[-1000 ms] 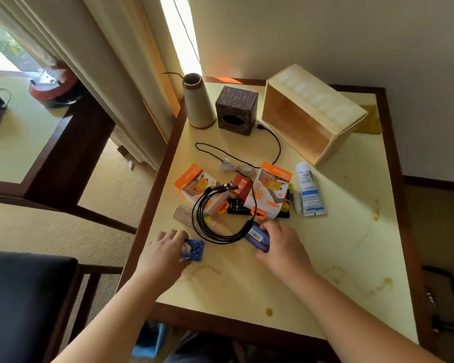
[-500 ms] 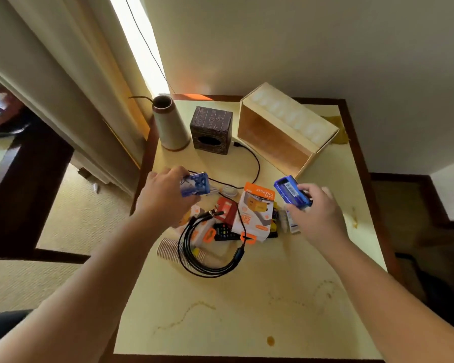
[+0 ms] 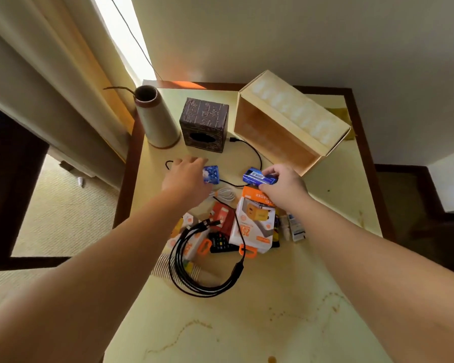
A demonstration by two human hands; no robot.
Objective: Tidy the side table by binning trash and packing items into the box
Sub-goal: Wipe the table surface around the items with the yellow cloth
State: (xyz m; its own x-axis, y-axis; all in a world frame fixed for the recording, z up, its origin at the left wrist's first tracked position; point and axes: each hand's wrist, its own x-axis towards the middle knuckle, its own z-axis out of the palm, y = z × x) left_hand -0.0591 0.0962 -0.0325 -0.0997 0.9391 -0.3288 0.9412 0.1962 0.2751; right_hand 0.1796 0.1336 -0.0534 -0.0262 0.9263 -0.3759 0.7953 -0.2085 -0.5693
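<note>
My left hand (image 3: 185, 176) grips a small blue-and-white packet (image 3: 211, 174) above the far middle of the yellow side table (image 3: 247, 331). My right hand (image 3: 283, 183) holds a dark blue packet with a barcode (image 3: 257, 176) just in front of the open wooden box (image 3: 333, 125), which lies on its side with its opening facing me. Below my hands lies a pile: an orange-and-white charger package (image 3: 254, 229), a red packet (image 3: 224, 216), a coiled black cable (image 3: 202, 268), a white cable (image 3: 224, 195) and a white tube (image 3: 295, 227).
A tapered beige vase (image 3: 155, 119) and a dark carved tissue box (image 3: 203, 124) stand at the table's far left. A thin black cord (image 3: 254, 155) runs across the table behind my hands. Curtains hang at the left; a wall lies behind. The table's near part shows brown stains.
Both hands have carried their blue packets farther from me, toward the wooden box. The camera has tilted closer over the table.
</note>
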